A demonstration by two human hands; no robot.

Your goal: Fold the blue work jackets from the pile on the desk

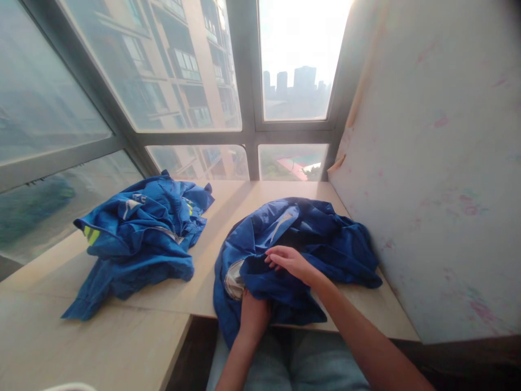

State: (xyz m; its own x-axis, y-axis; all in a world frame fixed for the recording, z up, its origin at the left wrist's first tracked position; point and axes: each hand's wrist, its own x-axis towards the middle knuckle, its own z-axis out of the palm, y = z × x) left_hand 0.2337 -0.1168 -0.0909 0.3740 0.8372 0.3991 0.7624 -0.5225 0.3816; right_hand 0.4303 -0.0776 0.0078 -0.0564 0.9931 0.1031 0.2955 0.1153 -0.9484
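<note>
A crumpled blue jacket (pixel 325 233) with a white print lies on the pale tabletop in front of me, its near left part hanging over the front edge. A greyish-white patch of lining or label (pixel 235 279) shows at its left side. My left hand (pixel 255 315) reaches in at the near edge beside this patch; its fingers are mostly hidden by the cloth. Above it, my right hand (pixel 288 262) has its fingers bent together on a fold in the middle of the jacket.
Another crumpled blue jacket (pixel 150 233) with yellow-green strips lies to the left. Windows with grey frames (pixel 250 130) rise behind the tabletop (pixel 207 293). A stained white wall (pixel 439 217) bounds the right side. A white rim (pixel 69 386) shows at bottom left.
</note>
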